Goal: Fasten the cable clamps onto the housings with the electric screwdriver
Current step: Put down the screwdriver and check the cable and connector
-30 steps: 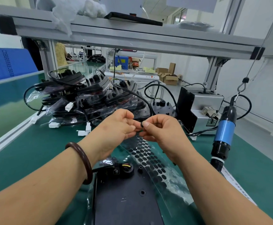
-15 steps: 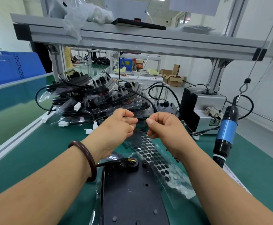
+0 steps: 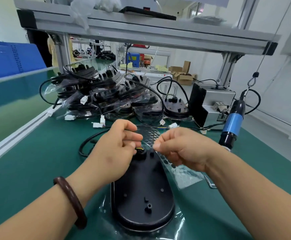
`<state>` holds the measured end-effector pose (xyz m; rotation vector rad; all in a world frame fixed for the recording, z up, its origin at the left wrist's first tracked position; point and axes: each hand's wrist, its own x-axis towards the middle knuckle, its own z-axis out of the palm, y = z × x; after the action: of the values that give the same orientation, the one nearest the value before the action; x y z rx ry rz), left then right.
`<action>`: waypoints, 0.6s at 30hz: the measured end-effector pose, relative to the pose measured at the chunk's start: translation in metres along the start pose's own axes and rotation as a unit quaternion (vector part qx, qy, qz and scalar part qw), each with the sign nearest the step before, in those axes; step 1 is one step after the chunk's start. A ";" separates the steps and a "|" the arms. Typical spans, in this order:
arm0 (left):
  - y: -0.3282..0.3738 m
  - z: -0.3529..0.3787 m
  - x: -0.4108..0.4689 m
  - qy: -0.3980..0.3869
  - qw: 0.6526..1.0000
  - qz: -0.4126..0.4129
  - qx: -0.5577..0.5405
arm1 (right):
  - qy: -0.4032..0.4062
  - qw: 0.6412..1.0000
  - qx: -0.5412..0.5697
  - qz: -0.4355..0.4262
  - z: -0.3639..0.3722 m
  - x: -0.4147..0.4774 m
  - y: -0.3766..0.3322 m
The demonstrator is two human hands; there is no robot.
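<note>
My left hand [image 3: 122, 149] is curled tight at the narrow far end of the black housing [image 3: 141, 196], and its fingers [image 3: 132, 144] seem to pinch the cable [image 3: 87, 144] where it leaves the shell. On my right hand [image 3: 181, 149] the thumb and forefinger are pressed together over the edge of the dotted clear sheet [image 3: 150, 134]. I cannot tell whether they hold a clamp or the sheet itself.

The housing lies on the worktop [image 3: 37, 161] directly below and nearer me than my fingers. Its back faces up, showing the screw bosses. Its long axis runs straight away from me, with the broad rounded end closest.

I judge it stiff, light plastic that may skate on the film beneath, so I would steady it by the rim. The cable looks limp and springy.

The electric screwdriver [image 3: 233, 122] hangs well to the right of my fingers.
</note>
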<state>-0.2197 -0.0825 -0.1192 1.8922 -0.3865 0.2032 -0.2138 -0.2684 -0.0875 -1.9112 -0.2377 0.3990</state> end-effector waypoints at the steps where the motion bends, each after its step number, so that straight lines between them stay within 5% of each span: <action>1: 0.000 0.002 -0.005 -0.003 1.000 -0.002 0.000 | 0.003 1.000 -0.001 0.013 0.003 -0.005 0.006; 12: 0.001 0.008 -0.028 -0.052 0.994 -0.050 -0.083 | 0.030 0.999 0.011 0.035 0.010 -0.020 0.021; 18: -0.004 0.005 -0.030 -0.040 0.999 -0.012 0.016 | 0.035 0.998 0.016 0.041 0.013 -0.018 0.024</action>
<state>-0.2467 -0.0813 -0.1345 1.9394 -0.4167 0.1197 -0.2363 -0.2728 -0.1114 -1.9048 -0.1061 0.3889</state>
